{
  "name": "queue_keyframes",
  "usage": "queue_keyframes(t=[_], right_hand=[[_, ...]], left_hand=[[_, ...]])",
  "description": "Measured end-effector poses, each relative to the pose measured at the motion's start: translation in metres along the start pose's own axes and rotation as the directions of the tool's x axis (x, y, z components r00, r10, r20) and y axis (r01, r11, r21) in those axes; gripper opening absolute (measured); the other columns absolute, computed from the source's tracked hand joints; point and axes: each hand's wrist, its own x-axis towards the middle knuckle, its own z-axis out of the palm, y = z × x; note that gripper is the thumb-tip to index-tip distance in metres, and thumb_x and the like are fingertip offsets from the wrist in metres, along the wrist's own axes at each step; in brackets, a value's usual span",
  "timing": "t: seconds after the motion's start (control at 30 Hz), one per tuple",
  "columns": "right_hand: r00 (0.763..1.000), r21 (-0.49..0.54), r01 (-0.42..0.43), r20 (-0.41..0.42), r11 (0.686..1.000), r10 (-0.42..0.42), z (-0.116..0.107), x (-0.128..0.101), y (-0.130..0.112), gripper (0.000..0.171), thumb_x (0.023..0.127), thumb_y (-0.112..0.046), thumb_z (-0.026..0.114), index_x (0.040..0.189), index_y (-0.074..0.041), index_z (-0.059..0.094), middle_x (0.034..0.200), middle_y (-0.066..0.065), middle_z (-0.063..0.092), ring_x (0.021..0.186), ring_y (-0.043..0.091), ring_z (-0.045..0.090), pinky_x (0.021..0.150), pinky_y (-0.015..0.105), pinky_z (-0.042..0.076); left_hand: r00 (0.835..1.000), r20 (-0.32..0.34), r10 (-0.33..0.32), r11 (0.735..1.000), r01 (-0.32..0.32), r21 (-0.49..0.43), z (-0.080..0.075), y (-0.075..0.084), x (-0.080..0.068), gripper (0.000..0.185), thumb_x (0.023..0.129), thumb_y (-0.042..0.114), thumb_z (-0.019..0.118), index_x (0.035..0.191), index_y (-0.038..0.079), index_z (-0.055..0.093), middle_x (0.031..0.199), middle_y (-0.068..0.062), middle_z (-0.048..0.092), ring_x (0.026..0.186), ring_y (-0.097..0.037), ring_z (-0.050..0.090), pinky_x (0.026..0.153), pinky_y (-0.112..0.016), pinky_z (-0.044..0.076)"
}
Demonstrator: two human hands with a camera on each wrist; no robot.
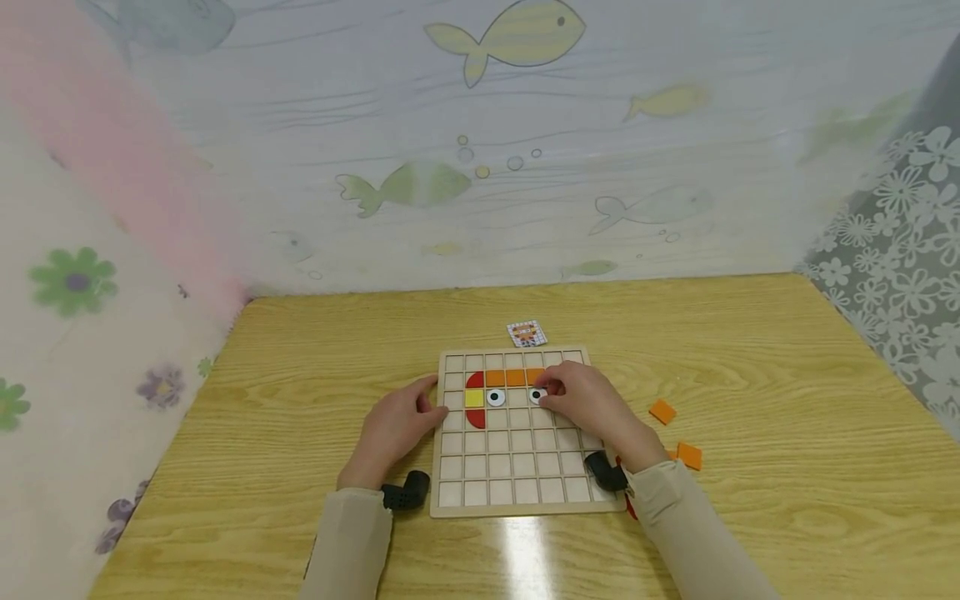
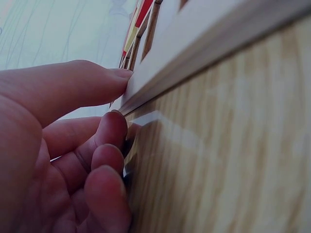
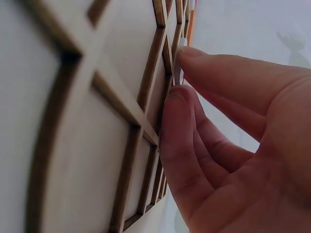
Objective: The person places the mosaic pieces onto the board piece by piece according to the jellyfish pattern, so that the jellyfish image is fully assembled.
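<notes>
Surface: yellow wood-grain table, fish-print curtain being hung behind it.
Board: wooden grid board being steadied at its left edge by the left hand, fingers loosely curled against the rim.
Tile: eye tile, mid-board, being pinched by the right hand between thumb and fingertips.
Handling: probably light, stiff, smooth; best being gripped by its thin edges.
Spares: orange tiles lying to the right.

The counter is of light wood with visible grain. A wooden grid board lies flat on it, between the two hands and under the right one. Two orange square tiles lie just beyond the right hand's outer side. A small pattern card lies behind the board, farther than both hands.
</notes>
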Motion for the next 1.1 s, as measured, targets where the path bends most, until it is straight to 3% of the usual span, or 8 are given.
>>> queue_keyframes(t=[0.33, 0.63, 0.87, 1.1], right_hand=[[0.999, 0.045, 0.035, 0.024, 0.998, -0.036, -0.018, -0.006, 0.015, 0.02, 0.086, -0.023, 0.059, 0.103, -0.016, 0.064, 0.084, -0.005, 0.057, 0.075, 0.013, 0.05, 0.069, 0.031, 0.04], [1.0, 0.067, -0.027, 0.01, 0.997, 0.027, -0.042, -0.03, 0.038, 0.025, 0.089, -0.029, 0.054, 0.11, -0.017, 0.061, 0.096, -0.001, 0.058, 0.081, 0.015, 0.052, 0.066, 0.03, 0.043], [1.0, 0.05, -0.023, -0.003, 0.998, 0.023, -0.057, -0.047, 0.051, 0.029, 0.09, -0.031, 0.052, 0.112, -0.013, 0.06, 0.097, 0.001, 0.059, 0.083, 0.017, 0.052, 0.069, 0.033, 0.042], [0.999, 0.038, -0.031, 0.022, 0.999, 0.03, -0.058, -0.053, 0.06, 0.025, 0.089, -0.024, 0.055, 0.11, -0.013, 0.061, 0.091, -0.001, 0.057, 0.081, 0.016, 0.052, 0.069, 0.033, 0.043]], left_hand=[[1.0, -0.004, -0.003, 1.0, 0.003, 0.001, 0.0, -0.001, 0.0, 0.054, 0.081, 0.035, 0.062, 0.13, 0.017, 0.047, 0.072, 0.005, 0.051, 0.061, -0.012, 0.044, 0.055, -0.028, 0.033], [1.0, 0.001, -0.015, 1.0, 0.015, -0.003, 0.0, -0.001, 0.0, 0.055, 0.081, 0.035, 0.062, 0.13, 0.017, 0.047, 0.071, 0.005, 0.05, 0.061, -0.013, 0.044, 0.055, -0.028, 0.032], [1.0, 0.004, -0.022, 1.0, 0.022, -0.001, -0.001, -0.001, 0.0, 0.055, 0.081, 0.036, 0.061, 0.131, 0.018, 0.046, 0.072, 0.005, 0.051, 0.062, -0.012, 0.044, 0.056, -0.028, 0.033], [1.0, 0.008, -0.026, 1.0, 0.026, -0.003, 0.0, 0.0, 0.0, 0.055, 0.081, 0.035, 0.061, 0.131, 0.018, 0.046, 0.073, 0.005, 0.051, 0.063, -0.012, 0.044, 0.057, -0.028, 0.033]])
